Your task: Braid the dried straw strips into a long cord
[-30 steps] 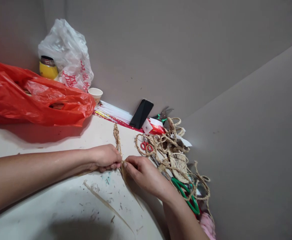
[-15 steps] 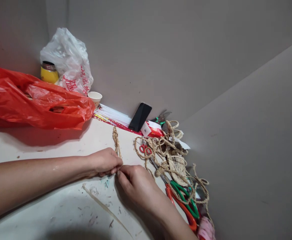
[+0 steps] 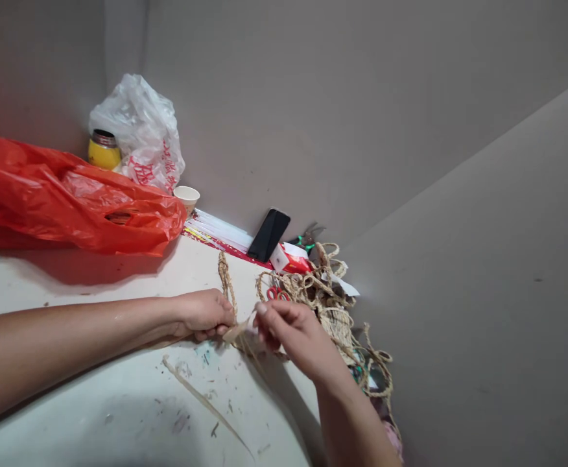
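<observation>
My left hand (image 3: 205, 314) rests on the white table (image 3: 94, 402), fingers closed on the near end of a braided straw cord (image 3: 226, 280) that runs away from me. My right hand (image 3: 294, 337) is raised a little to the right of it, fingers pinched on pale straw strands (image 3: 240, 332) that lead back to the braid's end. The two hands are close together, almost touching. A loose straw strip (image 3: 201, 399) lies on the table in front of them.
A tangle of braided straw cord (image 3: 330, 305) with red-handled scissors (image 3: 277, 293) lies at the right. A black phone (image 3: 268, 235), a small red-and-white box (image 3: 291, 258), a paper cup (image 3: 187, 196), a red plastic bag (image 3: 70, 201), a white bag (image 3: 141, 133) and a yellow jar (image 3: 103, 150) stand along grey walls.
My right hand has lifted off the table and pulled the straw strands up and to the right. The left hand has stayed on the braid. The view has shifted slightly.
</observation>
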`<state>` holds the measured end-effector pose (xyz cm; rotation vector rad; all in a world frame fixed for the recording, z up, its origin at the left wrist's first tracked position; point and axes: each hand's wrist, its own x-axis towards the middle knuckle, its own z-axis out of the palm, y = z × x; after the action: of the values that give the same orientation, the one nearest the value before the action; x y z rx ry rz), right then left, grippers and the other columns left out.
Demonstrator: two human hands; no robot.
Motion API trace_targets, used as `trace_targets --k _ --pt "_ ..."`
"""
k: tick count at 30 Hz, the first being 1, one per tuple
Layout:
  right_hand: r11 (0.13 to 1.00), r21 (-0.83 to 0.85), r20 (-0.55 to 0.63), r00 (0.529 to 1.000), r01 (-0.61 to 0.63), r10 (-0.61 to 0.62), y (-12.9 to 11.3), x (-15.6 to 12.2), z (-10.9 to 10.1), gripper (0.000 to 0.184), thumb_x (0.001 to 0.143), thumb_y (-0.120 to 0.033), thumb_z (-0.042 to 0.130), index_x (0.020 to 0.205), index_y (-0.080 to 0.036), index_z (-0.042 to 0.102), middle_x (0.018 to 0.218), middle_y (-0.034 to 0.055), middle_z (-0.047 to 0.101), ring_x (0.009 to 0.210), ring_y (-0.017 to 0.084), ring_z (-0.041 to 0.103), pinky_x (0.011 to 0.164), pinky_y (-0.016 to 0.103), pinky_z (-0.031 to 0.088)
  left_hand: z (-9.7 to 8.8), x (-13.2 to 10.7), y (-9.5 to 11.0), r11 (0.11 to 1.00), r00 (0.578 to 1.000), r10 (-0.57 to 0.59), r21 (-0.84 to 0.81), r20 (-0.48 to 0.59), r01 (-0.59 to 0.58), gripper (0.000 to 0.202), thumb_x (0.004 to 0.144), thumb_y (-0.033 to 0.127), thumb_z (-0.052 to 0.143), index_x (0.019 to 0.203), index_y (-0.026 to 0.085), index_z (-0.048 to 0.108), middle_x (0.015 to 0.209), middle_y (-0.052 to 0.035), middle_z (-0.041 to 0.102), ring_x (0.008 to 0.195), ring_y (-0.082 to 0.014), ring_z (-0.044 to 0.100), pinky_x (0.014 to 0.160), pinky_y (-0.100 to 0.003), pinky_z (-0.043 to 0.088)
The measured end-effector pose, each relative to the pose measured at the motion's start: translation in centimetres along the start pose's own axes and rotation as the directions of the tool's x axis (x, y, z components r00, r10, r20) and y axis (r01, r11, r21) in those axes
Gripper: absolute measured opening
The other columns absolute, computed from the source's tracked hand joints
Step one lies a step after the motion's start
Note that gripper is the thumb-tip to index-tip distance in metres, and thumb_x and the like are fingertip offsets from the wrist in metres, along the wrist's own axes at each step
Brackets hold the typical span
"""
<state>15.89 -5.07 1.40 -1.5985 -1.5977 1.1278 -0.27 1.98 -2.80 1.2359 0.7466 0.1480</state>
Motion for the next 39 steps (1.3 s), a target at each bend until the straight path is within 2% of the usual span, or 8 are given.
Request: trace_targets --k 3,9,14,18,21,28,35,39 --pt "0.989 0.146 -0.232 0.97 -0.035 0.069 1.1 1.5 -0.6 0.04 0.077 -0.054 0.055 0.07 -0.015 0.059 0.055 -0.0013 0.056 0.044 0.008 0.047 0.042 0.018 0.034 -0.4 -0.1 0.3 0.999 0.999 0.029 -0.018 0.036 -0.028 0.017 0.062 0.029 0.057 0.054 0.016 0.049 0.039 0.0076 0.036 0.033 -0.0036 0.021 0.034 -0.02 0.01" --pt "0.942 0.334 -0.43 0.891 0.011 0.142 0.7 1.0 -2.0 0.04 0.072 -0.055 0.06 0.08 -0.016 0.06 0.07 0.0028 0.062 0.053 0.01 0.054 0.043 0.017 0.036 -1.2 0.0 0.1 0.997 0.994 0.069 -0.033 0.079 -0.067 0.031 0.055 0.041 0.067 0.067 0.014 0.057 0.044 0.0082 0.038 0.037 -0.003 0.021 0.035 -0.019 0.009" --pt "0.94 0.285 -0.128 0.965 -0.186 0.229 1.5 1.0 1.0 0.034 0.076 -0.049 0.057 0.08 -0.016 0.06 0.073 0.0036 0.064 0.058 0.011 0.057 0.048 0.019 0.039 -1.6 -0.3 0.2 0.994 0.987 0.11 -0.002 0.12 -0.111 0.036 0.055 0.046 0.069 0.063 0.015 0.053 0.046 0.0088 0.037 0.037 -0.0022 0.02 0.036 -0.019 0.009" --pt "0.949 0.246 0.042 0.981 -0.196 0.191 2.4 2.4 3.6 0.034 0.081 -0.045 0.047 0.065 -0.016 0.055 0.049 -0.0027 0.052 0.036 0.007 0.037 0.036 0.019 0.023 -2.2 -0.5 0.1 0.989 0.978 0.135 0.032 0.156 -0.142 0.036 0.055 0.045 0.07 0.063 0.015 0.052 0.047 0.0086 0.038 0.036 -0.0025 0.021 0.036 -0.019 0.011" --pt "0.96 0.213 0.08 0.982 -0.182 0.169 2.7 3.3 4.0 0.032 0.081 -0.037 0.049 0.059 -0.016 0.053 0.039 -0.0079 0.037 0.031 0.005 0.023 0.034 0.02 0.012 -2.8 -0.4 -0.2 0.986 0.979 0.126 0.084 0.158 -0.141 0.036 0.055 0.045 0.07 0.068 0.014 0.058 0.047 0.008 0.039 0.036 -0.0034 0.023 0.036 -0.019 0.012" --pt "0.931 0.276 0.26 0.951 -0.238 0.166 3.1 3.4 3.4 0.028 0.078 -0.035 0.048 0.056 -0.018 0.048 0.036 -0.0095 0.031 0.03 0.005 0.017 0.032 0.019 0.008 -3.3 -0.6 -0.5 0.931 0.987 0.126 0.332 0.101 -0.153 0.034 0.063 0.047 0.065 0.07 0.015 0.057 0.049 0.0072 0.039 0.038 -0.0045 0.028 0.038 -0.019 0.018" --pt "0.903 0.366 0.2 0.967 -0.225 0.16 3.0 3.3 4.0 0.018 0.069 -0.026 0.048 0.053 -0.019 0.044 0.034 -0.0106 0.03 0.029 0.004 0.015 0.033 0.019 0.007 -3.1 -1.4 1.2 0.804 0.989 0.112 0.575 0.097 -0.148 0.021 0.071 0.036 0.053 0.07 0.015 0.056 0.052 0.0064 0.041 0.042 -0.0061 0.032 0.042 -0.019 0.026" --pt "0.928 0.336 0.045 0.987 -0.161 0.155 3.2 3.4 5.0 0.019 0.066 -0.019 0.049 0.047 -0.016 0.048 0.029 -0.0087 0.033 0.027 0.003 0.02 0.034 0.021 0.006 -2.6 -2.3 2.3 0.54 0.985 0.168 0.834 0.028 -0.116 0.018 0.071 0.026 0.046 0.067 0.015 0.059 0.054 0.0039 0.049 0.049 -0.0079 0.039 0.049 -0.019 0.031"
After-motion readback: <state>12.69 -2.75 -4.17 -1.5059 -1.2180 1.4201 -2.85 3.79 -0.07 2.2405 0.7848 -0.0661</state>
